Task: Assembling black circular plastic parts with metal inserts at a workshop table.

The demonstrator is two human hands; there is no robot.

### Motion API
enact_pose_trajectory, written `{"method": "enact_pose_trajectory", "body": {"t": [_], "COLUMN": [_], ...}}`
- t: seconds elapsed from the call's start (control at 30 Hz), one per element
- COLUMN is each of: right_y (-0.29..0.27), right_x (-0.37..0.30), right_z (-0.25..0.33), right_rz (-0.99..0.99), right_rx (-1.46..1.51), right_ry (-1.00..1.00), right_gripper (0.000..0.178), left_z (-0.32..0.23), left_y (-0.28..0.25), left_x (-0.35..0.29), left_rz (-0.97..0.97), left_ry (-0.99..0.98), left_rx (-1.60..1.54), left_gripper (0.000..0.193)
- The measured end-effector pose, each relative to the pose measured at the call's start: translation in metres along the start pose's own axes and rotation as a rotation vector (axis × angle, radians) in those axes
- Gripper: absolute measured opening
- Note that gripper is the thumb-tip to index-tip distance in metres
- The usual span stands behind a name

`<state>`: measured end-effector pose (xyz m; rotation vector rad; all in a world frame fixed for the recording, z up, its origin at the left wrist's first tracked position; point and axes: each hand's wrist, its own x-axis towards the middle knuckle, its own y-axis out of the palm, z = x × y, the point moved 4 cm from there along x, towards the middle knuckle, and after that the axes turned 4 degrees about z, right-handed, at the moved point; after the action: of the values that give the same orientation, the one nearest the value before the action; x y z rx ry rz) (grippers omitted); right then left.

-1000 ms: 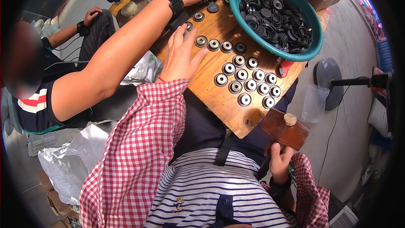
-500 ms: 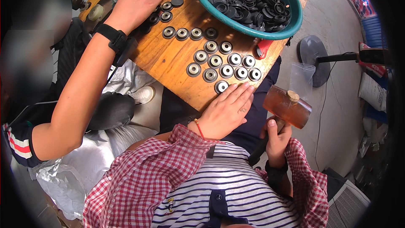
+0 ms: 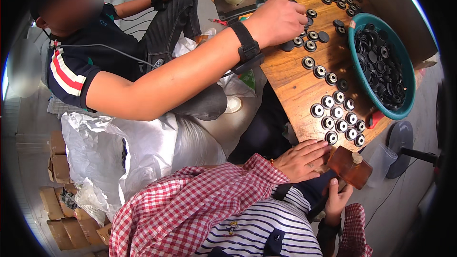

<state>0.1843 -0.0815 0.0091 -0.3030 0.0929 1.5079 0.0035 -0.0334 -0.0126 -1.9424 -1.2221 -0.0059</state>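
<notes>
My left hand [image 3: 303, 162] lies with its fingers stretched out flat at the near corner of the wooden table [image 3: 291, 90]. Just beyond its fingertips is a cluster of black round wheels [image 3: 341, 126] with metal ring centres. My right hand [image 3: 337, 196] grips a mallet [image 3: 346, 166] with an amber-brown, see-through head. That head is raised beside the table corner, close to my left fingers; most of the handle is hidden. A co-worker's hand [image 3: 283, 21] reaches over the table from the left, among more wheels, its fingertips by the small parts.
A teal basin [image 3: 354, 66] heaped with black round parts stands at the table's right side, a cardboard box [image 3: 397, 24] behind it. A red-handled object [image 3: 375, 120] lies under its near rim. White sacks [image 3: 143, 147] and the seated co-worker [image 3: 124, 66] are at left.
My view has swung left, showing more of the co-worker and the far table. My left hand still lies at the corner, and the mallet head is now closer to it.
</notes>
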Motion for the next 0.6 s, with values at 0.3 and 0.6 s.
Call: {"method": "enact_pose_trajectory", "body": {"t": [0.3,0.6], "right_y": [0.015,0.008], "right_x": [0.005,0.006], "right_z": [-0.003,-0.006], "right_rz": [0.026,-0.059], "right_rx": [0.103,-0.008], "right_ry": [0.065,0.084], "right_gripper": [0.035,0.03], "left_z": [0.005,0.004], "left_y": [0.01,0.011], "left_x": [-0.024,-0.023], "left_rz": [-0.205,-0.306], "left_ry": [0.064,0.126], "left_rx": [0.164,0.19], "left_gripper": [0.053,0.051]}}
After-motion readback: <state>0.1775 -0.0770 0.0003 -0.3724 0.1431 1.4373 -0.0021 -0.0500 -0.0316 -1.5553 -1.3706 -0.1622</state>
